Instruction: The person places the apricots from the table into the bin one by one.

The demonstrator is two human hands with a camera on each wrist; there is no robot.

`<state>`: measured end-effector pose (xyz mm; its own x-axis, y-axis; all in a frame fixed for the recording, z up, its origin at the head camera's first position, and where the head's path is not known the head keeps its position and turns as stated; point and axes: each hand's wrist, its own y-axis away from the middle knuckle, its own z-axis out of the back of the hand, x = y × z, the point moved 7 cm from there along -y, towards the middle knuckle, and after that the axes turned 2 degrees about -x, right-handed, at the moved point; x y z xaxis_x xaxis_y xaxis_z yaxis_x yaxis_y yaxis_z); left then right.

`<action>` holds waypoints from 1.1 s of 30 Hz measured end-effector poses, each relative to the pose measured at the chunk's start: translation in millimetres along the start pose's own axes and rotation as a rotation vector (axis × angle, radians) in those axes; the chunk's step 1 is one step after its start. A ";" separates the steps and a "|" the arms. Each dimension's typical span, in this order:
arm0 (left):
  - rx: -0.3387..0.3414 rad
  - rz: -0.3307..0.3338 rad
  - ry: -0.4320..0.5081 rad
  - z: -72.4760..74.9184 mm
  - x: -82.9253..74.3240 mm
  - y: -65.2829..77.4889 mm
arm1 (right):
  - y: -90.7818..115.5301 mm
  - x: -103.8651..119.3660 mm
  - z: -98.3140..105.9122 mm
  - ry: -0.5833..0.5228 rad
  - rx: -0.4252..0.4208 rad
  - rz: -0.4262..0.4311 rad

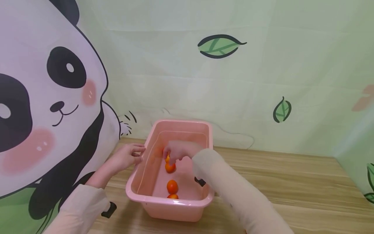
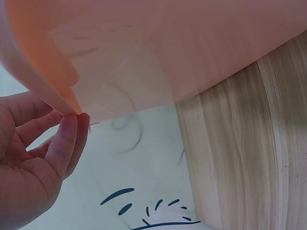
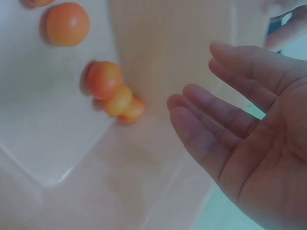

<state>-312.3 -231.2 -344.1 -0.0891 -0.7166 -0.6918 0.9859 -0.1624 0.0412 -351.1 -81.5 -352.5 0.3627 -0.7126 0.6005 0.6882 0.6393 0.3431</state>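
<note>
Left fingers (image 2: 62, 145) pinching pink tub (image 1: 187, 202), orange fruits (image 1: 172, 187) inside, right fingers (image 3: 201, 139) nearby

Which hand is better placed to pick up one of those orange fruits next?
Probably the right hand: it reaches into the pink tub, holding nothing, near the orange fruits. The left hand grips the tub's rim.

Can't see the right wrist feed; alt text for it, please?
The empty right hand points toward round orange fruits in a basin: three clustered, one apart, another cut off by the top edge. Part of the left hand shows at upper right.
</note>
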 end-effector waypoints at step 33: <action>0.028 0.020 -0.018 -2.2 -2.1 -0.4 | 127.8 -16.5 26.5 0.365 -0.031 0.214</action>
<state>-312.2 -228.1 -344.3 -0.0726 -0.7316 -0.6779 0.9831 -0.1670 0.0749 -285.8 19.6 -299.4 0.6943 -0.6237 0.3591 0.5897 0.7790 0.2130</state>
